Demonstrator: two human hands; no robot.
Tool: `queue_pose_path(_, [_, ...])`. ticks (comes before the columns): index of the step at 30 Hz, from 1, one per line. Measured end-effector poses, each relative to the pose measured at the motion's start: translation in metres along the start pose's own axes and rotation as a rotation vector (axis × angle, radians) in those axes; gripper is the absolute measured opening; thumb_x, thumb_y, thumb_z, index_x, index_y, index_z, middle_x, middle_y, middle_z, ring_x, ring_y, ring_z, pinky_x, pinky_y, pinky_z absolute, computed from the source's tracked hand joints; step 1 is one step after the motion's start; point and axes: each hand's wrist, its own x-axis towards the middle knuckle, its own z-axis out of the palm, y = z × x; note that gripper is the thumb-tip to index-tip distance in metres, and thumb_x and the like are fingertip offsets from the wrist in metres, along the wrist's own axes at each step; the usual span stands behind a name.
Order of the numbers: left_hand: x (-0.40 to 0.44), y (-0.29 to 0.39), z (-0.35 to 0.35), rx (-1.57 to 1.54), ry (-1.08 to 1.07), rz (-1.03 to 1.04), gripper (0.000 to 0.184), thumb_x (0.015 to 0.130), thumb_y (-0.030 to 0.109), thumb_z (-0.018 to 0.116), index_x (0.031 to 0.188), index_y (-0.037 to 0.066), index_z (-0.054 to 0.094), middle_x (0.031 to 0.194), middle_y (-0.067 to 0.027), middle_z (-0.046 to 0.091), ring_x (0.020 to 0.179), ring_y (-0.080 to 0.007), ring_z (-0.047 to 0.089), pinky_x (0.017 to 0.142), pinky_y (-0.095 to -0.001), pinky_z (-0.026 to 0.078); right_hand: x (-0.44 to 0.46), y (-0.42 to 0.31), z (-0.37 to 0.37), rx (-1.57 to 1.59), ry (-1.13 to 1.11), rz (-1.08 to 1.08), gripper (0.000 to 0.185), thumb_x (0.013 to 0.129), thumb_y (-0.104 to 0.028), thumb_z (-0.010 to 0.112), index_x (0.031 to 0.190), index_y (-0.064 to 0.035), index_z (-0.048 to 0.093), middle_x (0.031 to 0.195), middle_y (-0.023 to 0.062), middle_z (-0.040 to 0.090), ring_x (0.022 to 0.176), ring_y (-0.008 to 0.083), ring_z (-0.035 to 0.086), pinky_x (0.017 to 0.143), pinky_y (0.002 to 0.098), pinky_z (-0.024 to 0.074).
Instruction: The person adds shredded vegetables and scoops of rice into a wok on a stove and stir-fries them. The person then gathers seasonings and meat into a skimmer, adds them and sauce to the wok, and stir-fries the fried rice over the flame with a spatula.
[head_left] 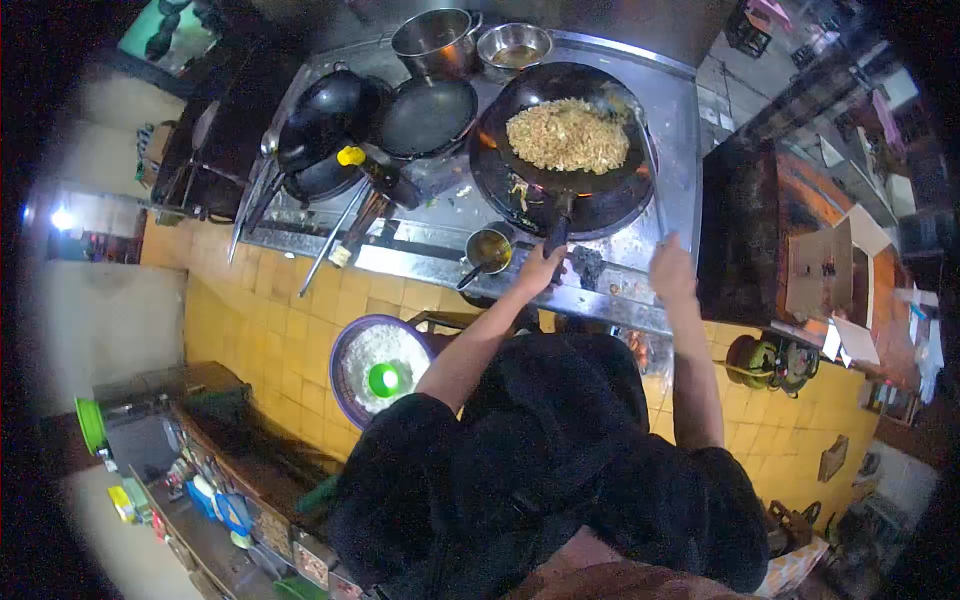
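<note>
A wok (545, 88) full of fried rice (568, 136) sits over the burner, flames showing beneath its edge. My left hand (540, 270) is closed round the wok's dark handle (560, 222). In my right hand (673, 270) is the long metal handle of a wok spatula (655, 180); its far end reaches the rice at the wok's right side, where steam and blur hide its exact shape. Close to my left hand, a small metal pot (490, 247) holding brown liquid stands at the stove's front edge.
Left on the steel stove (440, 228) are dark pans (428, 116), a bottle with a yellow cap (352, 156) and long utensils (330, 240). Behind stand a tall pot (434, 45) and a metal bowl (515, 48). A purple-rimmed basin of white rice (345, 350) holds a green bowl. Right is a cardboard box (820, 275).
</note>
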Motion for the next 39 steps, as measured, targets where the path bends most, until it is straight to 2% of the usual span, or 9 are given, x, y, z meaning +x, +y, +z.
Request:
queue_pose_path(3, [0.023, -0.027, -0.002, 0.142, 0.036, 0.05, 0.047, 0.09, 0.043, 0.06, 0.112, 0.003, 0.051, 0.073, -0.008, 0.065, 0.059, -0.0153, 0.063, 0.048, -0.0315, 0.049, -0.004, -0.03, 0.09, 0.313, -0.382, 0.257, 0.057, 0.091, -0.024, 0.046, 0.134, 0.0101, 0.029, 0.099, 0.0308, 0.063, 0.093, 0.0403, 0.064, 0.079, 0.0487, 0.0505])
queue_pose_path(5, [0.013, -0.016, -0.001, 0.135, 0.017, 0.039, 0.048, 0.089, 0.044, 0.061, 0.113, 0.004, 0.05, 0.072, -0.0079, 0.066, 0.055, -0.0151, 0.062, 0.044, -0.0314, 0.049, 0.014, -0.057, 0.019, 1.009, -0.747, 0.5, 0.05, 0.089, -0.027, 0.051, 0.122, 0.0091, 0.042, 0.092, 0.0303, 0.064, 0.087, 0.0431, 0.063, 0.081, 0.0509, 0.0489])
queue_pose_path(9, [0.016, -0.009, -0.003, 0.1, -0.037, 0.12, 0.045, 0.089, 0.045, 0.061, 0.109, 0.007, 0.05, 0.072, -0.0067, 0.066, 0.055, -0.0159, 0.063, 0.043, -0.0315, 0.048, 0.018, -0.006, -0.057, 0.317, -0.253, -0.116, 0.034, 0.083, -0.022, 0.059, 0.105, 0.0033, 0.054, 0.083, 0.0278, 0.063, 0.08, 0.0452, 0.062, 0.075, 0.0502, 0.0503])
queue_pose_path(20, [0.056, -0.025, 0.012, -0.707, -0.375, -0.273, 0.025, 0.088, 0.028, 0.063, 0.089, 0.004, 0.061, 0.07, -0.0048, 0.062, 0.063, -0.0191, 0.063, 0.056, -0.0296, 0.05, 0.018, -0.042, 0.011, 0.304, -0.381, 0.031, 0.038, 0.086, -0.015, 0.052, 0.124, -0.0072, 0.051, 0.087, 0.0293, 0.064, 0.086, 0.045, 0.063, 0.078, 0.0528, 0.0505])
queue_pose_path(24, [-0.008, 0.056, 0.059, -0.517, 0.059, -0.158, 0.015, 0.086, 0.016, 0.061, 0.077, 0.005, 0.057, 0.073, -0.0077, 0.06, 0.057, -0.0173, 0.057, 0.047, -0.0341, 0.046, 0.005, -0.029, -0.133, 0.091, -0.512, 0.046, 0.045, 0.086, -0.018, 0.055, 0.13, -0.0088, 0.05, 0.104, 0.0273, 0.062, 0.096, 0.0414, 0.061, 0.086, 0.0475, 0.0485])
queue_pose_path(27, [-0.112, 0.168, 0.048, -1.083, -0.372, -0.41, 0.014, 0.087, 0.016, 0.06, 0.078, 0.009, 0.052, 0.063, -0.0027, 0.055, 0.052, -0.0151, 0.053, 0.053, -0.0304, 0.047, -0.005, -0.028, -0.15, 0.035, -0.49, -0.048, 0.043, 0.086, -0.019, 0.056, 0.127, -0.0073, 0.052, 0.102, 0.0278, 0.062, 0.097, 0.0417, 0.06, 0.087, 0.0478, 0.0476])
queue_pose_path(30, [-0.086, 0.152, 0.025, -0.7, -0.425, -0.527, 0.014, 0.088, 0.017, 0.059, 0.078, 0.01, 0.053, 0.063, -0.0022, 0.055, 0.054, -0.0144, 0.054, 0.055, -0.0296, 0.048, -0.025, -0.024, -0.146, 0.241, -0.483, -0.104, 0.041, 0.086, -0.019, 0.057, 0.125, -0.0061, 0.054, 0.1, 0.029, 0.061, 0.097, 0.0432, 0.059, 0.085, 0.0495, 0.0472])
queue_pose_path(34, [-0.092, 0.102, 0.012, -0.438, -0.201, -0.155, 0.013, 0.088, 0.019, 0.059, 0.08, 0.008, 0.059, 0.064, -0.0037, 0.058, 0.058, -0.0157, 0.058, 0.059, -0.0317, 0.05, -0.042, -0.03, -0.138, 0.118, -0.436, -0.086, 0.043, 0.084, -0.015, 0.059, 0.125, -0.0055, 0.051, 0.087, 0.0304, 0.061, 0.087, 0.046, 0.059, 0.076, 0.0512, 0.0482])
queue_pose_path(39, [-0.162, 0.141, 0.049, -0.564, -0.345, -0.47, 0.02, 0.089, 0.021, 0.058, 0.077, 0.006, 0.058, 0.064, -0.0064, 0.058, 0.058, -0.0183, 0.059, 0.056, -0.0312, 0.05, -0.04, -0.023, -0.116, 0.171, -0.375, -0.022, 0.04, 0.085, -0.014, 0.057, 0.123, -0.0051, 0.049, 0.08, 0.03, 0.06, 0.084, 0.0478, 0.059, 0.076, 0.0539, 0.0483])
